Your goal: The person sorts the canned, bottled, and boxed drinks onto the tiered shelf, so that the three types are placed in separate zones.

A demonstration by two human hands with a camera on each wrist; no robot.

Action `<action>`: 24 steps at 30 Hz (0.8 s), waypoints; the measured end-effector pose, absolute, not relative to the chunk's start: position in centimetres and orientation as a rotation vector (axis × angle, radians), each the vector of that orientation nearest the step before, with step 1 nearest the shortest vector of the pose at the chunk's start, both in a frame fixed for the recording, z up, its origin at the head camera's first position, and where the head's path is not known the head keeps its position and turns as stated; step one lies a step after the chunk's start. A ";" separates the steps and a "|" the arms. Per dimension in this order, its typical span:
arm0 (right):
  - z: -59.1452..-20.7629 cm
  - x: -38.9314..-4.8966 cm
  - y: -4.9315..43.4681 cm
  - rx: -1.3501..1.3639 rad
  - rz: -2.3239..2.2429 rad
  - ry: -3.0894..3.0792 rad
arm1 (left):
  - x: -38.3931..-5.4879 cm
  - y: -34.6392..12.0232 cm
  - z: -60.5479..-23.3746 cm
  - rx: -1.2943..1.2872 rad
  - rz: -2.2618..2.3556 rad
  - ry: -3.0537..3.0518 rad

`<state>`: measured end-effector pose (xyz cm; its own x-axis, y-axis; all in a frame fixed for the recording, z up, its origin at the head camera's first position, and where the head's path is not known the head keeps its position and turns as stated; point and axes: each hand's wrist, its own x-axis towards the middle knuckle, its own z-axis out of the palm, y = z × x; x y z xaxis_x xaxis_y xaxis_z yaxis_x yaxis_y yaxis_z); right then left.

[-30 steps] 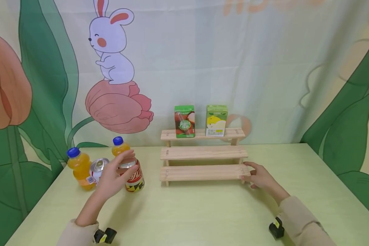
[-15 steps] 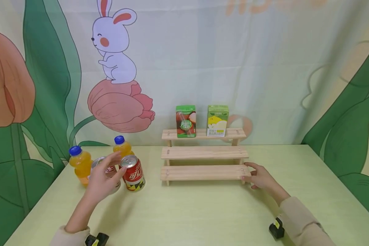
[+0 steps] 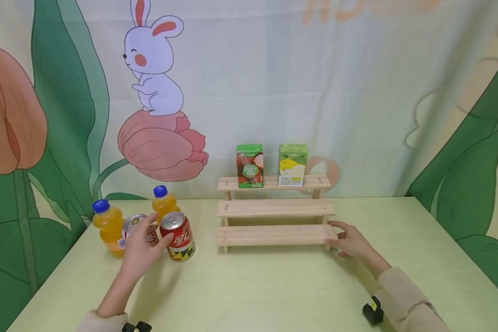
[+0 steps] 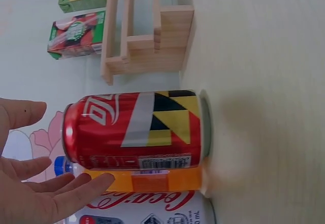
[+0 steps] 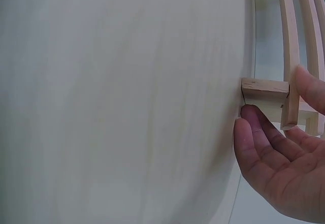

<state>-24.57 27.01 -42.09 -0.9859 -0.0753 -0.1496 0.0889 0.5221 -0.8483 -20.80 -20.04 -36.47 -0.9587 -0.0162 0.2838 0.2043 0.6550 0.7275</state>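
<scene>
My left hand (image 3: 138, 253) is beside a red soda can (image 3: 181, 236), fingers apart and the thumb in front of the can. In the left wrist view, a gap separates thumb and fingers of the left hand (image 4: 30, 201), and the red can (image 4: 137, 130) stands just beyond them. A white Coca-Cola can (image 3: 132, 223) is partly hidden behind that hand. With my right hand (image 3: 353, 240) I grip the right end of the lowest board of a three-step wooden rack (image 3: 269, 234). The right wrist view has fingers of the right hand (image 5: 289, 176) curled at the board's end.
Two orange juice bottles with blue caps stand by the cans, one bottle (image 3: 108, 226) at far left, another bottle (image 3: 163, 203) behind the red can. On the rack's top step sit a red-green juice box (image 3: 250, 167) and a yellow-green juice box (image 3: 292, 166). A printed curtain (image 3: 357, 92) hangs behind.
My left hand has moved left from over the red can's top and come down between the two cans. The right hand has stayed on the rack.
</scene>
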 end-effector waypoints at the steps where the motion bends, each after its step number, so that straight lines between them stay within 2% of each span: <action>1: -42.1 -24.6 27.0 0.014 -1.457 2.594 | -20.9 -20.0 -36.6 -0.141 -1.201 -2.619; 24: -42.2 -24.6 27.0 -0.001 -1.456 2.602 | -23.1 -18.1 -39.4 0.010 -1.294 -2.615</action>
